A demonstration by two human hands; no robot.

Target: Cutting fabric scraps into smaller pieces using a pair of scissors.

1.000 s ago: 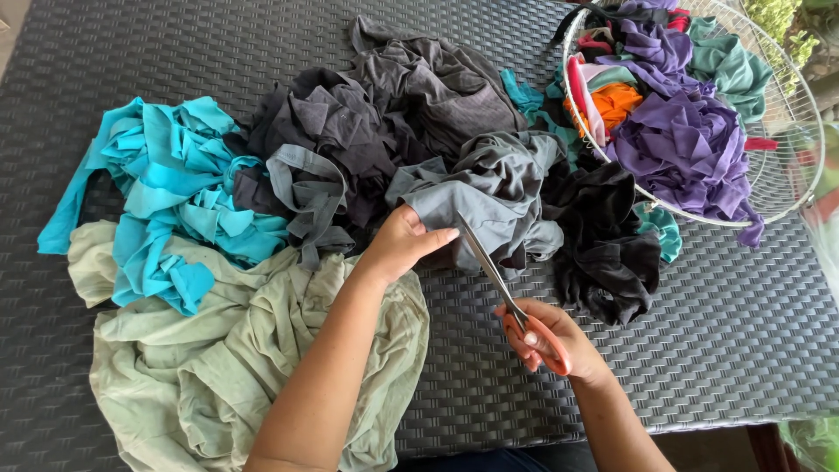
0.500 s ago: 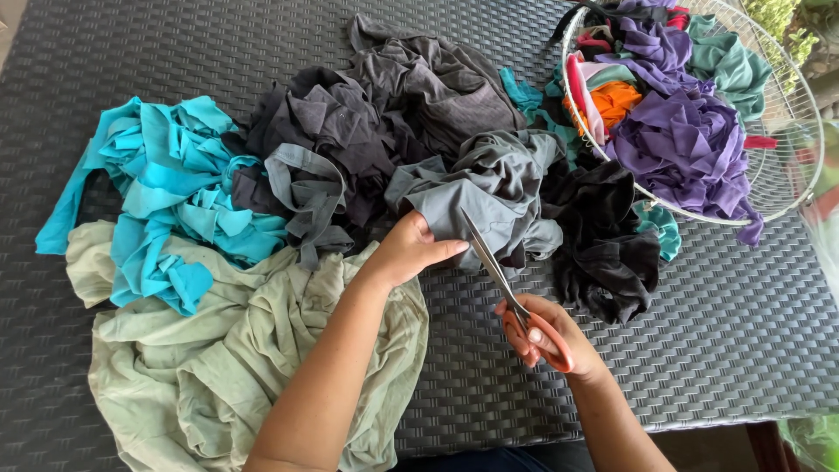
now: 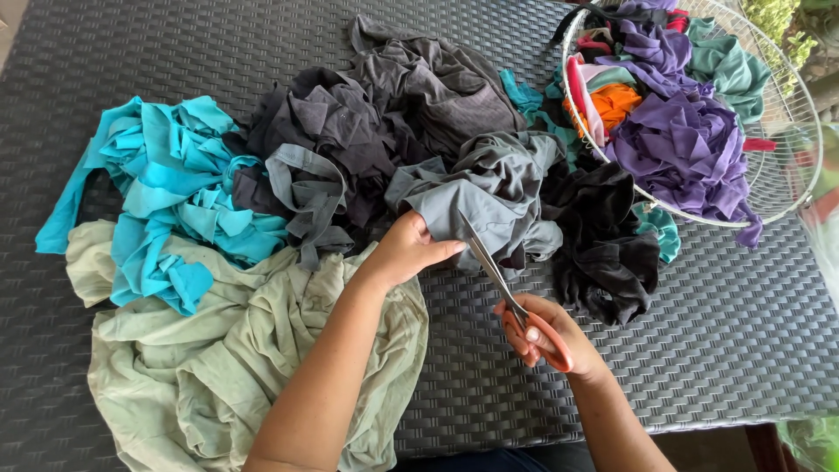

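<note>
Cutting grey cloth (image 3: pixel 489 188) with scissors (image 3: pixel 494 273): we pinch the cloth's near edge in our left hand (image 3: pixel 406 252), fingers closed on the fabric, while our right hand (image 3: pixel 546 336) is clenched round the orange scissor handles, blades pointing up-left, tips at the cloth just beside the left fingertips. The grey cloth lies mid-counter, bunched, in the middle of the heap. Behind it we see a dark grey pile (image 3: pixel 376 114), to its right a black rag (image 3: pixel 603 240) touching it. Left of the heap, turquoise strips (image 3: pixel 166 188) are spread out, overlapping a pale green sheet (image 3: pixel 227 358) that runs under our left forearm. At far right a round wire basket (image 3: pixel 791 188) sits tilted on the counter (image 3: pixel 717 350), filled with purple cloth (image 3: pixel 686 144), an orange piece (image 3: pixel 616 103) and teal-green fabric (image 3: pixel 730 65). Counter is dark woven wicker.
</note>
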